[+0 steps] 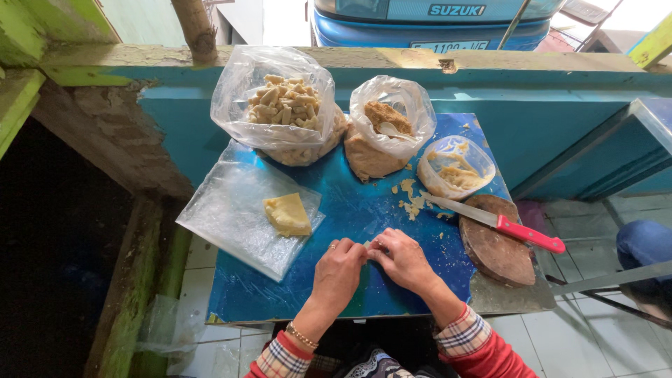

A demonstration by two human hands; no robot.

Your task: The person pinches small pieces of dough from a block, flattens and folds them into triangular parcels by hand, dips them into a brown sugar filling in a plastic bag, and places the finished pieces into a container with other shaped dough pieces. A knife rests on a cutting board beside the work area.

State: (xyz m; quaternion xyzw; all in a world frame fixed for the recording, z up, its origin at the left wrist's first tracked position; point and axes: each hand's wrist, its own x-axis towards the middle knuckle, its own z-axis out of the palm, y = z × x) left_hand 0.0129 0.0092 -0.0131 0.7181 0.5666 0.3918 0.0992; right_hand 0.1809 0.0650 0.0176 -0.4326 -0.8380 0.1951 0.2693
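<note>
Hands: left hand (341,269) and right hand (404,260) meet near the surface's (294,294) front edge, each grip pinching one small pale piece (371,244) between fingertips, pressed together as if shaping it.
Dough block: yellow slab (287,213) on a clear plastic sheet (231,217) at the left edge, kept off the surface.
Knife: red-handled knife (500,224) resting across a round wooden board (497,241) at the right edge, within reach.
Bags: bag of pale finished pieces (283,105), bag of brown filling (385,122), small bowl (455,168) along the far edge.

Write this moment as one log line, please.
left hand: pinching small pale piece | right hand: pinching same piece | surface: blue table | nearby: dough block, knife
</note>
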